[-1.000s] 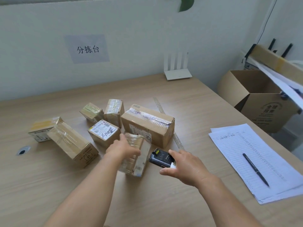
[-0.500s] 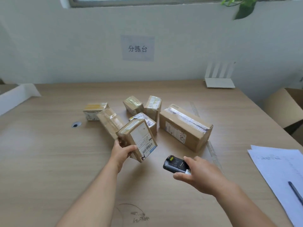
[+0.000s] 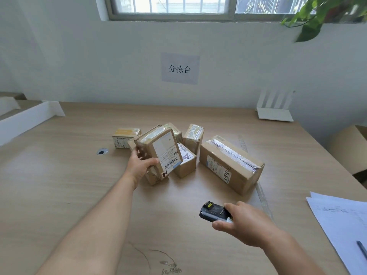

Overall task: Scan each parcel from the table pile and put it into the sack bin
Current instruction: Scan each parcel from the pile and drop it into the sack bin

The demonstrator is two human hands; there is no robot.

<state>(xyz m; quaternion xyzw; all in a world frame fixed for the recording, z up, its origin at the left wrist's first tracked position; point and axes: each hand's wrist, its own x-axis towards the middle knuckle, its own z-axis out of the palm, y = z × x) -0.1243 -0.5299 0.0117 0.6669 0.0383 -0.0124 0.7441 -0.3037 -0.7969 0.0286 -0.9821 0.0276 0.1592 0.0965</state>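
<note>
1. Cardboard parcel sits in the left hand, lifted off the table and tilted, its white label with barcode facing the camera. Fingers wrap the left edge, thumb presses the lower front face (firm grip).
2. Right hand is closed around a black handheld scanner, low and near the body, well apart from the held parcel. Scanner's front end points up-left, toward the left hand.
3. Rest of the pile lies just beyond and right of the left hand: several small taped boxes, partly hidden behind the held one.
4. Large box with a silver tape strip rests between the two hands and further out, directly beyond the right hand.
5. Small yellow-topped box sits beyond the left hand, slightly left.
6. White paper sheets with a pen lie right of the right hand.
7. Open brown carton stands off the table edge, far right of the right hand; can't tell if it's the sack bin.
</note>
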